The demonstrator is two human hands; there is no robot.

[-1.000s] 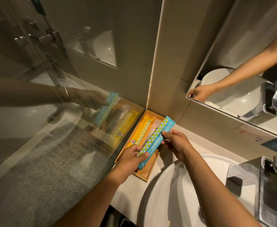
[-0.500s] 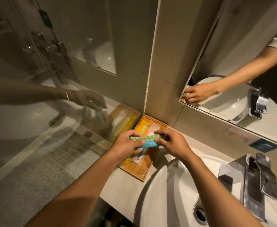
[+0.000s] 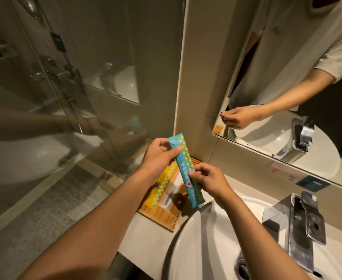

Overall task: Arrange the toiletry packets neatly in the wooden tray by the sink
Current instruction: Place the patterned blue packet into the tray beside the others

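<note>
A long blue packet (image 3: 186, 170) with a dotted stripe hangs upright above the wooden tray (image 3: 162, 216). My left hand (image 3: 159, 156) pinches its upper end and my right hand (image 3: 208, 179) grips its middle. In the tray below lie a yellow packet (image 3: 162, 184) along the left side and a clear white packet (image 3: 171, 197) beside it. The tray sits on the counter in the corner, between the glass wall and the sink.
The white basin (image 3: 206, 245) with a chrome faucet (image 3: 299, 223) and drain (image 3: 242, 268) fills the lower right. A mirror (image 3: 287, 98) hangs on the back wall. A glass shower partition (image 3: 65, 118) stands at the left, next to the tray.
The blue packet has turned from lying crosswise over the tray to standing lengthwise and higher. My left hand went up to its top end; my right hand shifted to its middle.
</note>
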